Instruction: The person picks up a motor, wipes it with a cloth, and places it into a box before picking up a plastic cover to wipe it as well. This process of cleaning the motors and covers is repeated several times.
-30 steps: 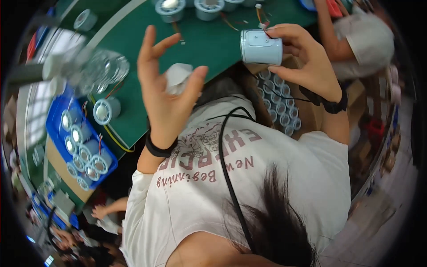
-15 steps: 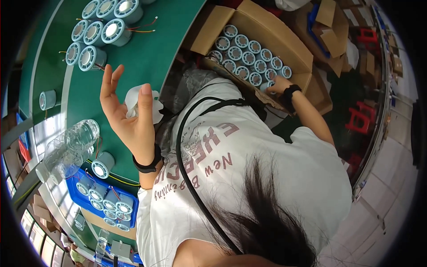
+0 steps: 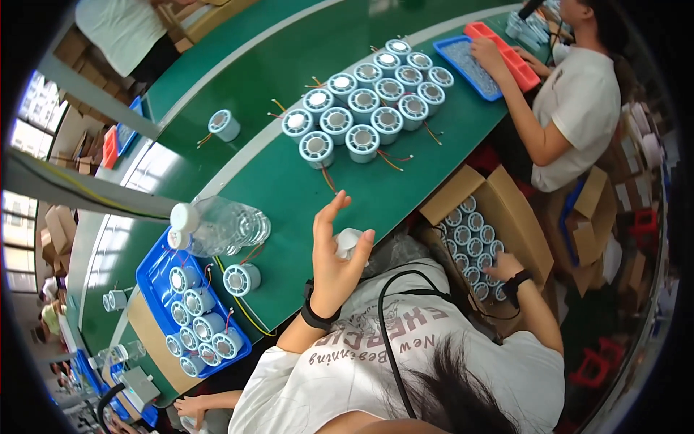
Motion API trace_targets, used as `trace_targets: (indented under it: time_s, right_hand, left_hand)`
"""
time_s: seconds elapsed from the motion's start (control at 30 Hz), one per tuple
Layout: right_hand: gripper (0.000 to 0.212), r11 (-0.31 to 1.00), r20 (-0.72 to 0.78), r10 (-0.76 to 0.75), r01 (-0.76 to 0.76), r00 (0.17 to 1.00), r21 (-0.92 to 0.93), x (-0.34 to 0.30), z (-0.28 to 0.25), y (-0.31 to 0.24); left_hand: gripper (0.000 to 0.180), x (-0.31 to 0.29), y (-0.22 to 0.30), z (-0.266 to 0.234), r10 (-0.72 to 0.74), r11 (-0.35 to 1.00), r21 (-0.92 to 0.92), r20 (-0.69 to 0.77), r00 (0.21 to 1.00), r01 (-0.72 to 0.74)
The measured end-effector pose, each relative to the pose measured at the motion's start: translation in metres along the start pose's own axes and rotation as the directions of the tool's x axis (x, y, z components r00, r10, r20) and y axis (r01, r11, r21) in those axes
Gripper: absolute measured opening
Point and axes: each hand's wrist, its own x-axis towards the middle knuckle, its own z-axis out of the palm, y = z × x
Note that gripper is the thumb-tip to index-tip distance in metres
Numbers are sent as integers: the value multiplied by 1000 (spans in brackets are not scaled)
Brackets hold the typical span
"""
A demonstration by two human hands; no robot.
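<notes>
My left hand (image 3: 338, 269) is raised over the bench's near edge, fingers and thumb spread apart. A small white round piece (image 3: 349, 241) shows between its thumb and fingers; I cannot tell if it touches the palm. My right hand (image 3: 507, 266) reaches down into an open cardboard box (image 3: 526, 217) at the right. Its bent fingers are at the light-blue round motors (image 3: 475, 247) standing there in rows, and the fingertips are partly hidden. Beyond my left hand, a group of similar motors with thin wires (image 3: 362, 103) stands on the green bench.
A clear plastic bottle (image 3: 225, 224) lies beside a single motor (image 3: 241, 279). More motors fill a blue tray (image 3: 153, 269) at the left. Another motor (image 3: 224, 126) stands farther back. At the far right, a co-worker (image 3: 578, 101) reaches over blue (image 3: 493, 92) and red trays (image 3: 486, 30).
The view has swung, bringing the co-worker and more of the bench into sight. My left hand stays raised with fingers spread. My right hand remains in the box, over the motors.
</notes>
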Motion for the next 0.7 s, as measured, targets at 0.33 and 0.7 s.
trace_targets:
  time_s: [0.33, 0.7]
  right_hand:
    - [40, 518, -181, -791, 797, 585, 310, -93, -253, -290]
    - [67, 225, -167, -974, 768, 155, -599, 123, -265, -577]
  left_hand:
    - [58, -23, 13, -26, 13, 1000, -22, -73, 997, -15]
    - [54, -72, 23, -65, 5, 1000, 6, -455, 891, -2]
